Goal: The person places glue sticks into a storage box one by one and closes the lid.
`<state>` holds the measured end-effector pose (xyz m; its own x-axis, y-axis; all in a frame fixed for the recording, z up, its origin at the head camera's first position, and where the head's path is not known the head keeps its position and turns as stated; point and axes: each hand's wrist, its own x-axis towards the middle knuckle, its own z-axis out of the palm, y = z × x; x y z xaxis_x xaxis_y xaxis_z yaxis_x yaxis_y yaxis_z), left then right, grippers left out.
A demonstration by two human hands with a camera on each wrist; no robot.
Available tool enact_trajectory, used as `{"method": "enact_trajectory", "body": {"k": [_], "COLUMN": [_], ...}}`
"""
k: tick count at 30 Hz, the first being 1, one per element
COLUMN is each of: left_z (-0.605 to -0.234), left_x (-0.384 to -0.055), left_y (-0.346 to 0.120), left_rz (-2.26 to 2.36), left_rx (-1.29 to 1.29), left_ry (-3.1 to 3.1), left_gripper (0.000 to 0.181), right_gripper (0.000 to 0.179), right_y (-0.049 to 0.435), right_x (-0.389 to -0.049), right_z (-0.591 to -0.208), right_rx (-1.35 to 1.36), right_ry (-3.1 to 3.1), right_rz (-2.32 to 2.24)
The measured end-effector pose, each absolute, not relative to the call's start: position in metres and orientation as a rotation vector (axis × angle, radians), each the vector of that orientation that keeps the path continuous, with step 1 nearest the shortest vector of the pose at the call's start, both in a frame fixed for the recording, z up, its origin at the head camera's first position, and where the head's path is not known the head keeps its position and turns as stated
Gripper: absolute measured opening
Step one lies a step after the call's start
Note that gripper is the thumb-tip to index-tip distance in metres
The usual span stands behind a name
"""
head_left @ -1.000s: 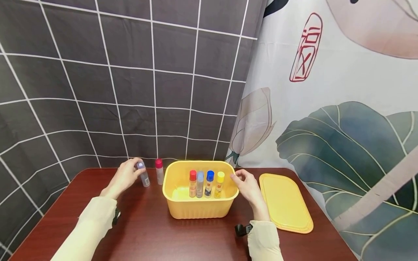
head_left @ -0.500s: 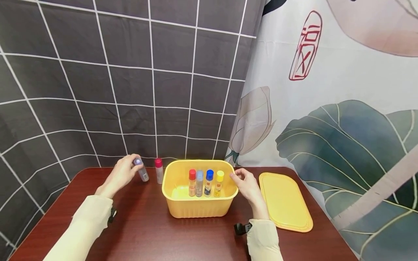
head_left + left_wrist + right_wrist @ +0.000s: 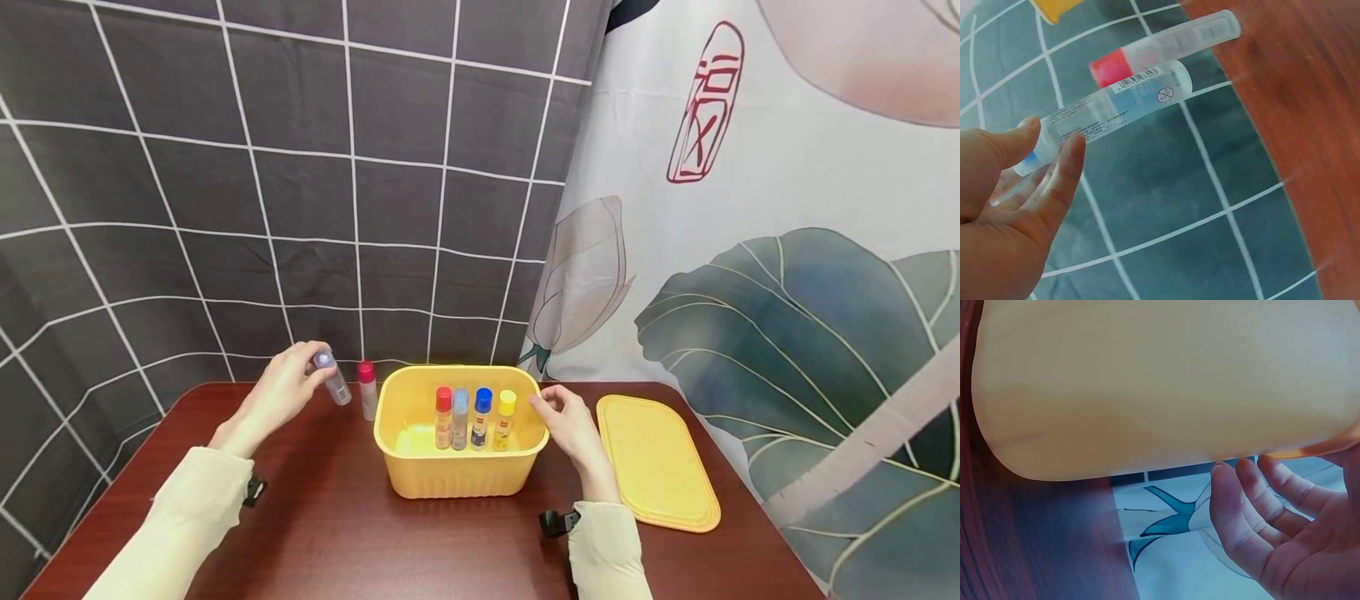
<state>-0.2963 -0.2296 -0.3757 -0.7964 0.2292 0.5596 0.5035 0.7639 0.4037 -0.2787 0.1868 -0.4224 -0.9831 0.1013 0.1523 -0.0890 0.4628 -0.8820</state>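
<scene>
My left hand [image 3: 283, 382] pinches the capped top of a clear glue stick [image 3: 339, 387] with a pale violet-blue cap. It is tilted, its lower end pointing right and down. In the left wrist view my thumb and fingers grip its blue end, and a barcode shows near the other end. Beside it a glue stick with a crimson cap [image 3: 367, 392] stands upright. My right hand [image 3: 568, 421] holds the right rim of a yellow plastic bin [image 3: 459, 477]; in the right wrist view its fingertips [image 3: 1225, 475] touch the outer wall.
Inside the bin, several glue sticks stand in a row: red-capped [image 3: 444, 421], light blue [image 3: 460, 421], dark blue [image 3: 481, 421] and yellow [image 3: 504, 422]. A flat yellow lid [image 3: 660, 462] lies to the right on the brown table [image 3: 360, 542]. Curtains hang behind.
My left hand has raised the violet-blue glue stick and carried it slightly away from me, bringing it nearer the crimson-capped one. My right hand and the bin have stayed put.
</scene>
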Motion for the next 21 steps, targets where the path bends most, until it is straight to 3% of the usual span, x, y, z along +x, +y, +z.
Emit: {"method": "enact_trajectory", "body": {"k": [21], "left_z": [-0.319], "left_x": [-0.274], "left_y": [-0.19], "left_rz": [-0.821], "left_rx": [-0.732], "left_ry": [-2.463], "left_gripper": [0.025], "right_gripper": [0.021], "right_y": [0.186], "right_x": [-0.279], "right_z": [-0.424], "right_rx": [-0.026], "right_ry": [-2.525], "right_rz": [1.539]}}
